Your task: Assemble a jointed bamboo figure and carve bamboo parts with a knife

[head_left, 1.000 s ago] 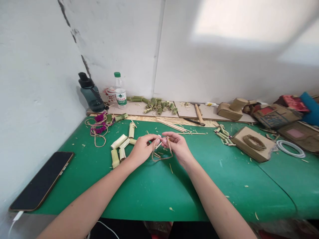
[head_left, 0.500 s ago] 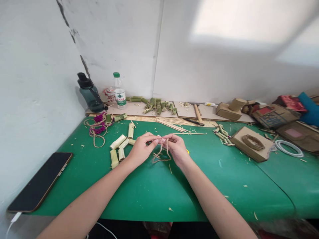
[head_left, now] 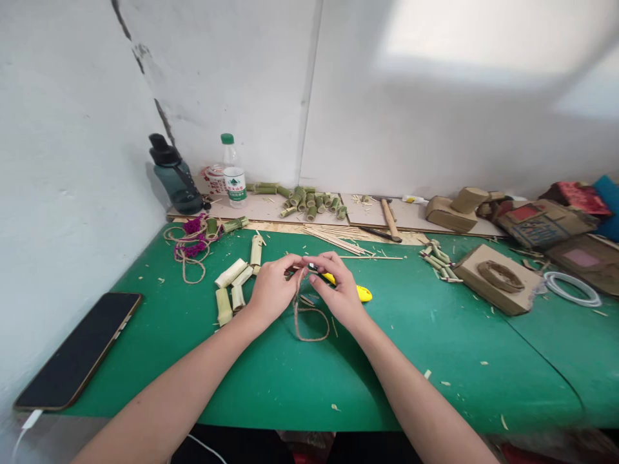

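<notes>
Both forearms reach forward from the near edge of the green work surface and converge, so that the hands meet at fingertip level just above it, near the middle. The left hand is turned inward, fingers bent and thumb pressed towards the index finger; it is closed in a pinch on the twine, which hangs from the fingertips in a loop between the wrists. The right hand is curled, back upward, with the fingers closed round a yellow tool; the handle end projects beyond the hand and a dark front part points at the left fingertips. The exact grip is partly hidden by the fingers. Just beside the left hand lie pale bamboo pieces, some partly covered by the wrist. Beyond the hands lie thin sticks, a hammer and a heap of green bamboo sections. A clear bottle and a dark water bottle stand at the back left; a phone lies near the left edge. A cardboard block sits well to the right. Small shavings litter the surface around the hands.
</notes>
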